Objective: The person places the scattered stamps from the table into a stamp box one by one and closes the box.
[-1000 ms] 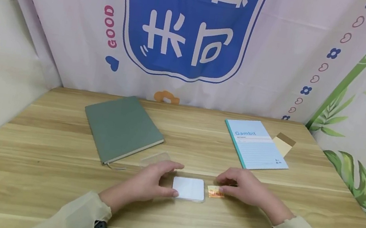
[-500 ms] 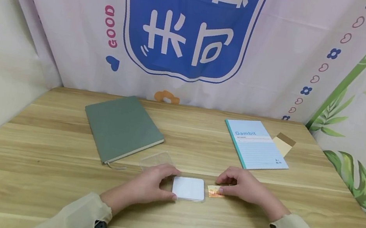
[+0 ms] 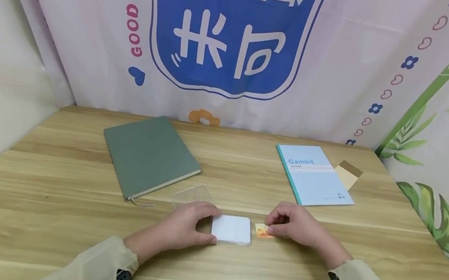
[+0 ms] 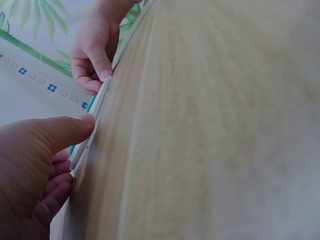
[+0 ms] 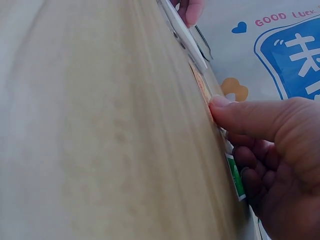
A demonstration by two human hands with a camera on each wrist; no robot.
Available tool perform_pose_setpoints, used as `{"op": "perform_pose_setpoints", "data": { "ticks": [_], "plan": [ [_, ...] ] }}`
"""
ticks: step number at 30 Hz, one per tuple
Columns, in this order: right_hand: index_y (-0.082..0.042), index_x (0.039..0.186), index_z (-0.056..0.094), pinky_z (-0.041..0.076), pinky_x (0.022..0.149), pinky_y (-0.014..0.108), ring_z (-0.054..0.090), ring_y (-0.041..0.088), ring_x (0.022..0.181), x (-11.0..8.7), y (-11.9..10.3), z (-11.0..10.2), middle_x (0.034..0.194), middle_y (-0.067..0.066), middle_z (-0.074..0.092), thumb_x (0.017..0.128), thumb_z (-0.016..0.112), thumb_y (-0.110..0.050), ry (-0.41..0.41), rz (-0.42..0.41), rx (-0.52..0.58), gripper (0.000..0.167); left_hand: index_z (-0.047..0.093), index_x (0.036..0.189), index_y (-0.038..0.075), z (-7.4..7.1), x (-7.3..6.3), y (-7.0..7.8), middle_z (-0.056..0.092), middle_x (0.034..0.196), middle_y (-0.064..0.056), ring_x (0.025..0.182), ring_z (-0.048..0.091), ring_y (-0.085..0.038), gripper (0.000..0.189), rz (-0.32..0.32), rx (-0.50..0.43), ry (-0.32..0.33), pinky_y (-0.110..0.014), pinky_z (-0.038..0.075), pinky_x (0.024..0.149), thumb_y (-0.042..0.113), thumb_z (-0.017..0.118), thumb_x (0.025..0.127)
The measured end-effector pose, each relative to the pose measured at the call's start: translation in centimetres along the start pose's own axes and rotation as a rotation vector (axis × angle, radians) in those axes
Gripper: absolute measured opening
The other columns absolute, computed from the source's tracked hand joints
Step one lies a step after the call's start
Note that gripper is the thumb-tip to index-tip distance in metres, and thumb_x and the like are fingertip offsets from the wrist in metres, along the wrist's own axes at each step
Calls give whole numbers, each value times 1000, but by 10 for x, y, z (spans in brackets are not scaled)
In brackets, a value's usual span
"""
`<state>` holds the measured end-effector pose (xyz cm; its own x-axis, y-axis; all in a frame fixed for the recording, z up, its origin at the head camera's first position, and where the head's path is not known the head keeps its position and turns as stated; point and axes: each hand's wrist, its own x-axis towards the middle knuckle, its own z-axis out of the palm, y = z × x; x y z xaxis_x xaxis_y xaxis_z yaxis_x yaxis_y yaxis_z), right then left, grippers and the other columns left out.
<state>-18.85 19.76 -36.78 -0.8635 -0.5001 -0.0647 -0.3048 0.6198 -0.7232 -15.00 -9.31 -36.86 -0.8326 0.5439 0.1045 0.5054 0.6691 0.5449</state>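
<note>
The right hand (image 3: 296,228) pinches the small orange card (image 3: 263,231) at its right edge, thumb and fingers curled onto it where it lies flat on the table (image 3: 65,213). Just left of the card, nearly touching, lies the white box (image 3: 231,229), its long side running left to right. The left hand (image 3: 183,226) grips the box's left end, thumb on the near edge.

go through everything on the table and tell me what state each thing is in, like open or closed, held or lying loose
Green notebook: closed, flat, untouched.
Blue Gambit notebook: closed, flat, untouched.
Tan card: lying beside the blue notebook.
White card box: flat on the table, left hand gripping its left edge.
Clear lid: off, lying behind the left hand.
Small orange card: on the table, pinched by the right hand.
</note>
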Motion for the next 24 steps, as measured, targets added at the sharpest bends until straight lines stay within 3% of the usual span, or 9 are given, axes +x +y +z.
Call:
{"op": "perform_pose_setpoints", "data": {
  "ticks": [8, 16, 24],
  "plan": [
    [-11, 85, 63, 45, 69, 24, 50, 16, 78, -1, -5, 1, 85, 0, 59, 81, 70, -13, 1, 8, 2, 9, 60, 119, 8, 0, -1, 1, 58, 124, -8, 118, 51, -26, 48, -13, -9, -2, -41, 41, 100, 27, 75, 77],
    [-12, 82, 59, 43, 63, 23, 49, 15, 73, -2, -11, 2, 77, -1, 55, 81, 69, -11, -11, -19, -19, 10, 58, 121, 5, 3, -2, -1, 57, 123, -11, 116, 52, -27, 49, -6, -92, 14, -43, 41, 99, 19, 75, 77],
    [-14, 78, 62, 43, 59, 23, 49, 13, 68, 0, -17, 2, 72, -4, 57, 80, 69, -10, 7, 27, -77, 9, 58, 121, 6, 6, -5, -2, 57, 123, -8, 117, 52, -24, 48, -11, -134, 42, -42, 41, 100, 19, 74, 78]
  ]
}}
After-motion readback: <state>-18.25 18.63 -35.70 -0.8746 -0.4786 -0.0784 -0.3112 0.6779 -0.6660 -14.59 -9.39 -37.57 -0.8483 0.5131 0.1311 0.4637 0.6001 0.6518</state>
